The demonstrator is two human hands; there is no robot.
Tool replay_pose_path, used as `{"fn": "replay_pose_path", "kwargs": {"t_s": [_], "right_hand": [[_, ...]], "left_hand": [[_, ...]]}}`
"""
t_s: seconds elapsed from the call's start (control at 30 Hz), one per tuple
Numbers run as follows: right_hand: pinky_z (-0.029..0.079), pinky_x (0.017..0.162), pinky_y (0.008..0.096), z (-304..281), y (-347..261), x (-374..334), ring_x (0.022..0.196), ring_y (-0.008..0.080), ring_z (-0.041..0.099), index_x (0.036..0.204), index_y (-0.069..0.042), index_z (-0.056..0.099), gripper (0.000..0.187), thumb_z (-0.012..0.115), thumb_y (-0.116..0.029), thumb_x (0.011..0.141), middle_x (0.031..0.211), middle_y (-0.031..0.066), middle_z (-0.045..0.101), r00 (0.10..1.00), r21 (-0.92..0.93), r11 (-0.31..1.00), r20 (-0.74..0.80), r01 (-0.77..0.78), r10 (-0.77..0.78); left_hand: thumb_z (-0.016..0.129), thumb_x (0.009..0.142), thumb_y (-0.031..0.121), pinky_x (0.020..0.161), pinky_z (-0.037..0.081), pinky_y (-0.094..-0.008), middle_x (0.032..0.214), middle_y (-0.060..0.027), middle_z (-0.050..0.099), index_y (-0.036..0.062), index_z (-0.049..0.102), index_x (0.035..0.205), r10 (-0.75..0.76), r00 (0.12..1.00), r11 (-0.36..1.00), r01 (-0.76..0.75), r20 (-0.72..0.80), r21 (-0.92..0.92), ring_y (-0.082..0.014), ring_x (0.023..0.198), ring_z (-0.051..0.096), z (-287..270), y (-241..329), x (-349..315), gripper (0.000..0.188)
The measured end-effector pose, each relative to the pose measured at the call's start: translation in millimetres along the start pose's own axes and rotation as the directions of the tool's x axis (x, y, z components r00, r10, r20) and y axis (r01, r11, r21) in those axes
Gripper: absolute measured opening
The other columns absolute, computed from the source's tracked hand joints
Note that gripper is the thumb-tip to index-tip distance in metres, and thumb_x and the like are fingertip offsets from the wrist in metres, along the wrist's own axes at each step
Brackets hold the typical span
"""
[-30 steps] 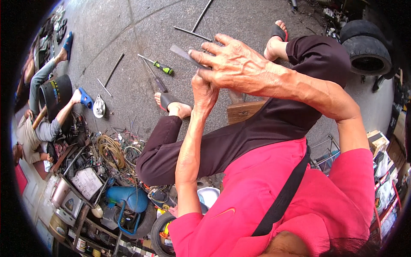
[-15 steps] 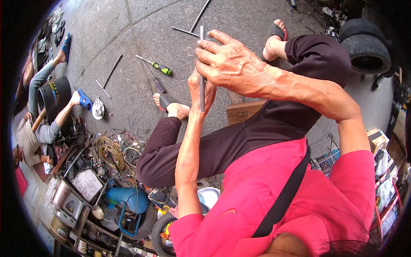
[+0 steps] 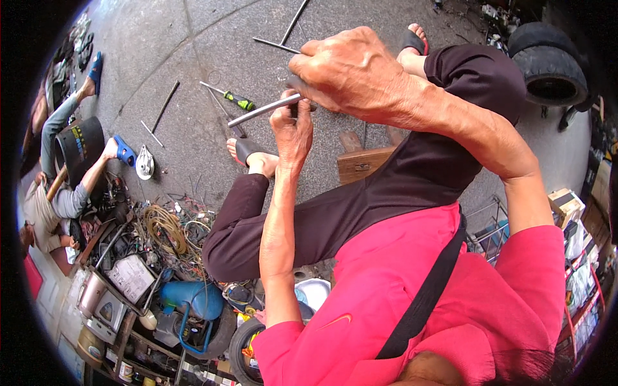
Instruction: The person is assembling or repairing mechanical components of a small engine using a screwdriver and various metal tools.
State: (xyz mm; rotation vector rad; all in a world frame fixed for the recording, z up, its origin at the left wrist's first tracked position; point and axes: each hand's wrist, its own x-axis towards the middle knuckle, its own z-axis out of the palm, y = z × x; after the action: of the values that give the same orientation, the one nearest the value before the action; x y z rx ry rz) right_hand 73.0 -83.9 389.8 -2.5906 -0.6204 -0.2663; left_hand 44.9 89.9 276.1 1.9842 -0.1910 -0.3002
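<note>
A grey metal rod (image 3: 261, 113) slants across in front of me, its free end pointing left and its other end running in under my right hand. My right hand (image 3: 357, 74) is closed, its fingers curled over that end; some blur lies at its lower edge. Below the rod, my left hand (image 3: 293, 135) is pinched up against it near the right hand. Something dark shows between the left fingertips, too small to make out.
A green-and-black screwdriver (image 3: 238, 100), a T-handled tool (image 3: 277, 45) and a thin bar (image 3: 168, 103) lie on the floor. A wooden stool (image 3: 364, 164) stands between my legs. Tangled wires (image 3: 164, 225) and a blue tank (image 3: 193, 300) are lower left; tyres (image 3: 550, 77) at right. Another person sits far left.
The rod has swung from nearly upright to a slant pointing left. My right hand has gone from outstretched fingers to a closed grip, rising slightly; the left has shifted a little lower and left.
</note>
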Motion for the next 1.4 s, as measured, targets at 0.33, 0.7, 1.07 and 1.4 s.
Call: {"fn": "replay_pose_path", "kwargs": {"t_s": [0.33, 0.7, 1.07, 1.4], "right_hand": [[0.050, 0.059, 0.0394, 14.5, -15.3, -14.1, 0.069, 0.0294, 0.064, 0.068, -0.005, 0.061, 0.009, 0.059, -0.015, 0.068, 0.066, 0.0142, 0.062, 0.974, 0.133, 0.991, 0.225, -0.020, -0.011], [0.043, 0.084, 0.0361, 24.2, -7.2, -7.9, 0.108, 0.0206, 0.049, 0.085, -0.010, 0.065, 0.022, 0.060, -0.020, 0.067, 0.105, 0.0069, 0.058, 0.907, -0.134, 0.899, 0.139, 0.416, -0.398], [0.049, 0.052, 0.0339, 10.0, -8.2, -8.6, 0.061, 0.0215, 0.063, 0.065, -0.004, 0.056, 0.011, 0.060, -0.014, 0.067, 0.064, 0.0079, 0.056, 0.952, -0.041, 0.972, 0.216, 0.231, -0.217], [0.049, 0.071, 0.0290, 21.6, -8.1, -8.2, 0.097, 0.0197, 0.054, 0.088, -0.005, 0.062, 0.025, 0.061, -0.018, 0.067, 0.102, 0.0074, 0.057, 0.890, -0.063, 0.905, 0.221, 0.421, -0.399]], "left_hand": [[0.063, 0.076, 0.013, 0.058, 0.045, -0.0337, 0.071, -0.0162, 0.059, -0.0005, 0.057, 0.085, 0.130, 0.991, 0.991, -0.129, 0.034, -0.024, -0.0280, 0.066, 0.062, 5.6, 1.7, -5.6, 0.017], [0.065, 0.075, 0.011, 0.063, 0.048, -0.0330, 0.080, -0.0182, 0.064, -0.0016, 0.059, 0.096, 0.196, 0.977, 0.979, -0.200, -0.087, -0.034, -0.0270, 0.078, 0.065, 7.7, 11.6, -5.4, 0.025], [0.051, 0.077, -0.002, 0.058, 0.044, -0.0305, 0.069, -0.0135, 0.058, -0.0018, 0.054, 0.088, 0.131, 0.990, 0.988, -0.127, 0.045, -0.086, -0.0241, 0.062, 0.059, 7.8, 10.1, -6.4, 0.012], [0.062, 0.077, 0.011, 0.062, 0.048, -0.0363, 0.079, -0.0189, 0.063, 0.0006, 0.059, 0.089, 0.208, 0.978, 0.975, -0.206, -0.013, 0.089, -0.0330, 0.078, 0.064, 4.5, 1.3, -12.3, 0.016]]}}
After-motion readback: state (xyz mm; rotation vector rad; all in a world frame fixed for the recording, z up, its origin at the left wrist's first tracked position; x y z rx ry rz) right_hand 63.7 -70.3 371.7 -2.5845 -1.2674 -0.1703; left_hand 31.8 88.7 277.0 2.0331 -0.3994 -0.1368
